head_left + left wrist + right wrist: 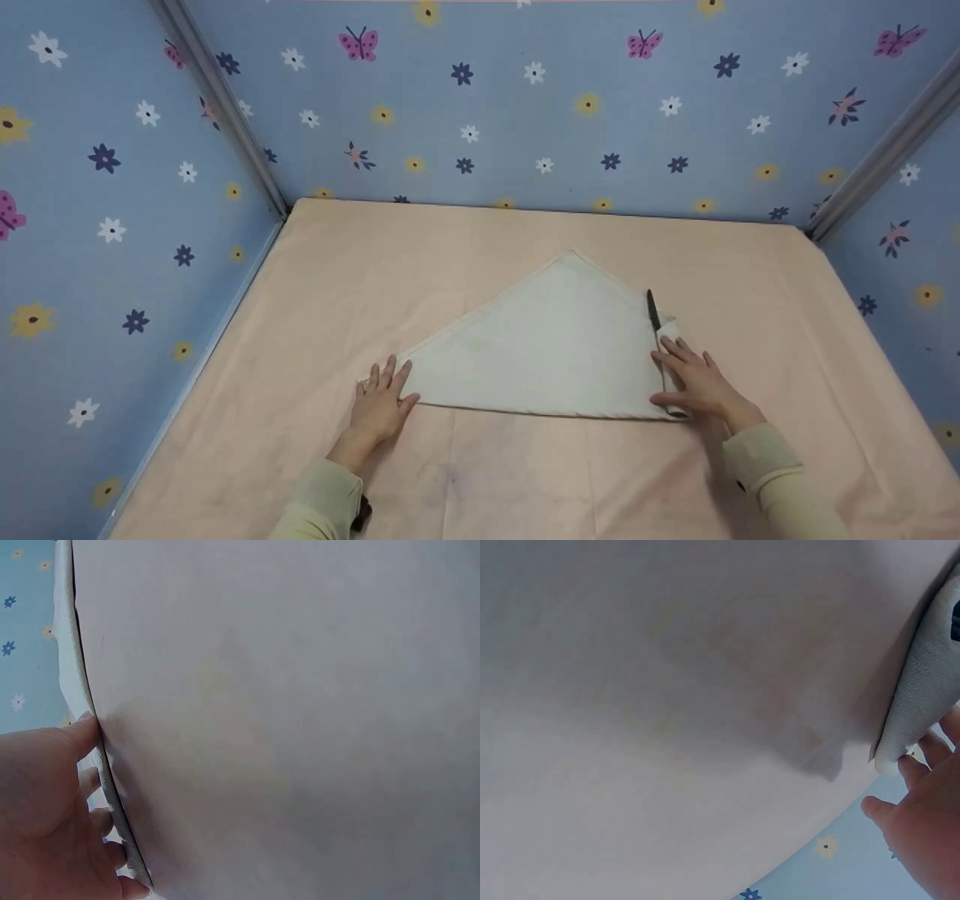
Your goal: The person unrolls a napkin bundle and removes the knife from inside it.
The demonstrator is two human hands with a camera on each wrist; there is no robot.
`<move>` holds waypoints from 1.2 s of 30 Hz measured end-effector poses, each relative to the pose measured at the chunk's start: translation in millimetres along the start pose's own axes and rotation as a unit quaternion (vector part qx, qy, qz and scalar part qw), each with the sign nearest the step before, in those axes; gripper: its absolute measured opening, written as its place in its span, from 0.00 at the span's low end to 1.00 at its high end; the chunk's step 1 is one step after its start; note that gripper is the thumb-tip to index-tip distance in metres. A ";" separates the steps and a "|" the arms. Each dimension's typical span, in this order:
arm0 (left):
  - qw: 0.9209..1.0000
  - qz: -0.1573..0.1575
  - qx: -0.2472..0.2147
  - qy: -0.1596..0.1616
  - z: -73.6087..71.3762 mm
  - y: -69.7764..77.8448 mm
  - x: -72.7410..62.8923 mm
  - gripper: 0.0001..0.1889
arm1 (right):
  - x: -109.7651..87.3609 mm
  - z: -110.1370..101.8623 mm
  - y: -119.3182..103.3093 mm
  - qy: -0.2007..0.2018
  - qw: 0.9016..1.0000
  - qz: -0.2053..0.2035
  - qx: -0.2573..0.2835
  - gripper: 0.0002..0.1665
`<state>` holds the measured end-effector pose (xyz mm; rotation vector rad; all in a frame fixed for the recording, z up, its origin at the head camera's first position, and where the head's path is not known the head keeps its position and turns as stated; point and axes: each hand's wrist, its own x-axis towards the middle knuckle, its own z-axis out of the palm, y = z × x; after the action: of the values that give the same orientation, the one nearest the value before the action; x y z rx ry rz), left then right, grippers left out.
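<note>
A pale cloth napkin [540, 345], folded into a broad triangle with its peak away from me, lies flat on the table. Its right corner is turned inward in a narrow fold [926, 682]. A slim black utensil [652, 307] lies along that fold, its far end sticking out and the rest hidden by cloth and hand. My right hand [697, 382] rests on the fold, fingers spread and thumb on the cloth near the front edge. On the left corner, my left hand [379, 405] lies with fingers extended, its thumb [86, 731] along the front edge.
A peach cloth [525, 480] with light creases covers the table. Blue panels [495, 97] printed with flowers and butterflies stand behind and at both sides, joined by grey posts [225, 105] at the back corners.
</note>
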<state>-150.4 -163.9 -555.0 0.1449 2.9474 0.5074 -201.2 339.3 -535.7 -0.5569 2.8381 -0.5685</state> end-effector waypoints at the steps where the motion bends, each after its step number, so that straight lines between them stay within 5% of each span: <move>1: 1.000 0.001 0.000 0.000 0.4 -0.2 0.1 0.31 | -0.3 -0.1 0.6 0.000 1.000 0.002 0.001 0.47; 36: 1.000 0.002 0.001 0.001 1.5 -0.8 -0.5 0.30 | -15.4 -9.7 18.8 -0.001 0.999 0.034 0.024 0.46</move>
<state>-149.7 -164.3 -556.6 0.1519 2.9503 0.5050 -195.8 364.7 -532.7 -0.4509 2.8204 -0.6211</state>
